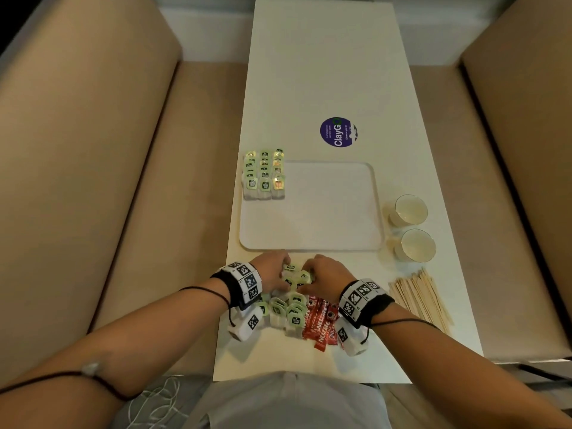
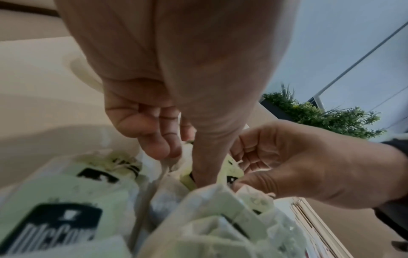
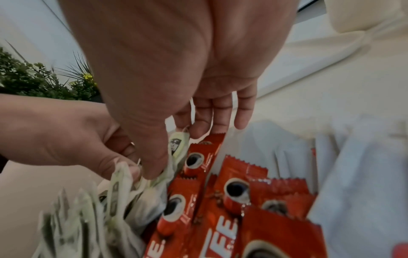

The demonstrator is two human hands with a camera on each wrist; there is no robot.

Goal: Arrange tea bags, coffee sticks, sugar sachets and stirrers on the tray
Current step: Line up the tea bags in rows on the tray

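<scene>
A long, smooth white table (image 1: 334, 72) runs between tan upholstered seats, carrying a flat white tray (image 1: 322, 212) with rounded corners and a low rim. At the tray's far-left corner stand three neat rows of tea bags (image 1: 264, 174), soft papery pouches with pale green tags. Right of the tray sit two round glossy cups (image 1: 408, 209), and nearer, a fanned bundle of thin wooden stirrers (image 1: 421, 297). Just before the tray's near edge both hands dig into a loose heap of tea bags (image 1: 291, 300), beside glossy red coffee sticks (image 1: 322, 323) with crimped ends. The left hand (image 1: 272, 274) has fingers curled down, pinching a limp white pouch, as only the left wrist view shows. The right hand (image 1: 328, 275) pinches a green tag at thumb and forefinger, its other fingers hanging straight; the right wrist view alone shows this, along with crinkled white sachets (image 3: 293, 148) behind the sticks.
</scene>
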